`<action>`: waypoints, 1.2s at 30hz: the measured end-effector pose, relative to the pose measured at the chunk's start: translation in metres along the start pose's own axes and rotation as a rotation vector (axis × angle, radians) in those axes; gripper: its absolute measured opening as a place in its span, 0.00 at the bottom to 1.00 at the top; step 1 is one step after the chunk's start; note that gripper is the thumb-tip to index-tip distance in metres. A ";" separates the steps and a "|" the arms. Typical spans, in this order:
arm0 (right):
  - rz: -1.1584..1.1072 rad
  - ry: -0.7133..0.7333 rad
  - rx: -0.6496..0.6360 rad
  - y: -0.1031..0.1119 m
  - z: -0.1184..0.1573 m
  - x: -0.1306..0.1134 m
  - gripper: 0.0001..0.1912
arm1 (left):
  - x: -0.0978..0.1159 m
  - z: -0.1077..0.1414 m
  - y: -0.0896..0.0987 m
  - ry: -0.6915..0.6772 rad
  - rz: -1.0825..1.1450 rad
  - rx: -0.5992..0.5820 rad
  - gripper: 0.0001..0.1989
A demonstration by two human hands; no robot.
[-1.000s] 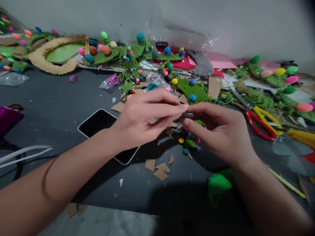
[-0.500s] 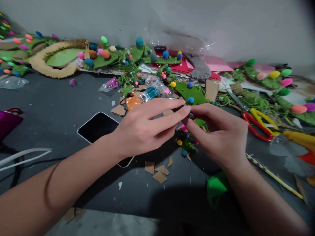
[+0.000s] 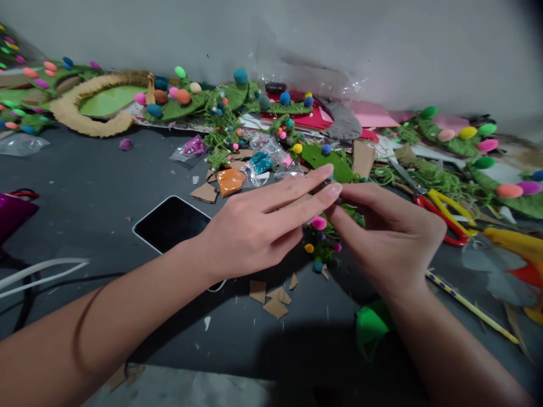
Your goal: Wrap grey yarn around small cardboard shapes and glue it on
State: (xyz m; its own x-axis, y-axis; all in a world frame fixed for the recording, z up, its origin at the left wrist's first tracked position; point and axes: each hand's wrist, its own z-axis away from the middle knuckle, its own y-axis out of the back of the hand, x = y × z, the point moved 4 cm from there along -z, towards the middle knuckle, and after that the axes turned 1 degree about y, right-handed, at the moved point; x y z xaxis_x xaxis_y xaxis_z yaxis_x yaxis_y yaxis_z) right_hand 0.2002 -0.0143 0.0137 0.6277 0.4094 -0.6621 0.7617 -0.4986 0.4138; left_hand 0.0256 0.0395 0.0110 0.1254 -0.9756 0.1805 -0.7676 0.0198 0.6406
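My left hand (image 3: 258, 229) and my right hand (image 3: 386, 234) meet at the fingertips above the middle of the dark table. Between them is a small dark piece (image 3: 333, 192), mostly covered by my fingers, so its kind does not show. My right thumb and index finger pinch it. The fingers of my left hand press at its other side, with the left thumb hidden. Just beyond lies a green felt leaf (image 3: 324, 160). Below the fingertips are a pink pompom (image 3: 319, 223) and a small green piece with coloured pompoms (image 3: 320, 264). A phone (image 3: 169, 220) lies partly under my left forearm.
Scissors (image 3: 449, 217) with red and yellow handles and a yellow pencil (image 3: 473, 305) lie at right. Cardboard scraps (image 3: 275, 307) lie in front. Small plastic bags (image 3: 231, 180), a beige curved piece (image 3: 91, 121) and green decorations line the wall. White cables (image 3: 42, 264) are at left.
Both hands have shifted slightly right, still together at the fingertips. My right hand has turned a little, and my left covers more of the phone.
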 end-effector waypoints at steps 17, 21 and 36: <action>-0.203 -0.196 -0.153 -0.010 -0.005 0.002 0.11 | -0.012 -0.003 0.006 0.028 0.081 0.119 0.19; -0.279 -0.226 -0.209 -0.012 -0.007 0.003 0.11 | -0.012 -0.004 0.009 0.058 0.095 0.099 0.18; -0.217 -0.182 -0.157 -0.010 -0.002 0.005 0.10 | -0.012 -0.005 0.004 0.371 0.320 0.186 0.07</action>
State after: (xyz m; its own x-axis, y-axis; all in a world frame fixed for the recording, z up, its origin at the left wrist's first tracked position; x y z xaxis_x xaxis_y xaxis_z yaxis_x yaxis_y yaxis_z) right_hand 0.1958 -0.0061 0.0071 0.4193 0.3433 -0.8404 0.8991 -0.2850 0.3322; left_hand 0.0240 0.0522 0.0148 0.0540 -0.7834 0.6192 -0.8985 0.2324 0.3724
